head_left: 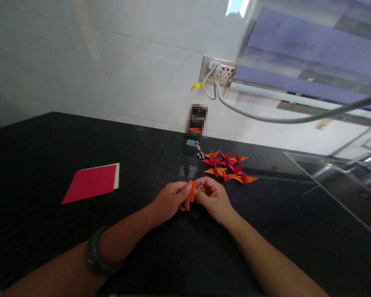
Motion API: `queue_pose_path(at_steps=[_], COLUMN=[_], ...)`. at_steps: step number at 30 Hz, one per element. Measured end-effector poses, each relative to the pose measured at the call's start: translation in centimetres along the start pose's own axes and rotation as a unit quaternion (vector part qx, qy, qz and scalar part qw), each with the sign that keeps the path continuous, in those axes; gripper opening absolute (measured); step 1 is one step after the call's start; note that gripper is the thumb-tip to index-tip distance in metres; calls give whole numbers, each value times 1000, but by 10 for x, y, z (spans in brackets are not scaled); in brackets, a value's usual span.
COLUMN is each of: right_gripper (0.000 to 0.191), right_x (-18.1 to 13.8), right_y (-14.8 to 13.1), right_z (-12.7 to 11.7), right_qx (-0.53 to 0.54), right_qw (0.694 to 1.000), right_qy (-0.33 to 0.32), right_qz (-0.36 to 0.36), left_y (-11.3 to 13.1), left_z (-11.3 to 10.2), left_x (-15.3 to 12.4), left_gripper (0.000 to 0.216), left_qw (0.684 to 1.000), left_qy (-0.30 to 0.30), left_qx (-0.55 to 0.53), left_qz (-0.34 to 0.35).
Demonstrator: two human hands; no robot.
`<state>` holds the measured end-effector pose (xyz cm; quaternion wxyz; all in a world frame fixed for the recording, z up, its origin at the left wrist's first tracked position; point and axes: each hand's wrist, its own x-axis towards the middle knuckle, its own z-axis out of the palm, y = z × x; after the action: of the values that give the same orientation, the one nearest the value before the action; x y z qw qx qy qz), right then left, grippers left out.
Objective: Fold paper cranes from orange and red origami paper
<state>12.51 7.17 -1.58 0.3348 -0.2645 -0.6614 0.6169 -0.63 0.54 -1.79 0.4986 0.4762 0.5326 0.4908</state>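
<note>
Between my two hands is a small piece of folded orange paper [191,192], held just above the dark countertop [142,264]. My left hand [172,198] pinches its left side between thumb and fingers. On the other side, my right hand [214,197] grips the right edge with thumb and forefinger, its other fingers curled. The fingers cover part of the folds. Just beyond my right hand lie several folded paper cranes, some orange [245,179] and some red [211,161], grouped close together.
A red paper sheet [91,183] overlaps a pale green one [117,177] at the left. A phone-like, pixelated object [198,121] leans on the wall, a beaded strap [199,152] before it. A grey cable [266,119] hangs from the socket [225,73]. The sink [343,181] is at right.
</note>
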Motion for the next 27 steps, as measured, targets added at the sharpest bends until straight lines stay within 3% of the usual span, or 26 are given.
queue_pose_path(at_steps=[16,27], right_gripper=[20,18], right_x=[-3,-3], right_y=[1,4], right_z=[2,0], right_qx=[-60,-75], right_qw=[997,996], right_qy=[-7,-37], right_qz=[-47,-24], left_y=[1,0], left_z=[-1,2], left_x=[0,0], left_gripper=[37,38], left_qw=[1000,1000], left_qy=[2,-1], left_qx=[12,-9], left_qz=[0,-20])
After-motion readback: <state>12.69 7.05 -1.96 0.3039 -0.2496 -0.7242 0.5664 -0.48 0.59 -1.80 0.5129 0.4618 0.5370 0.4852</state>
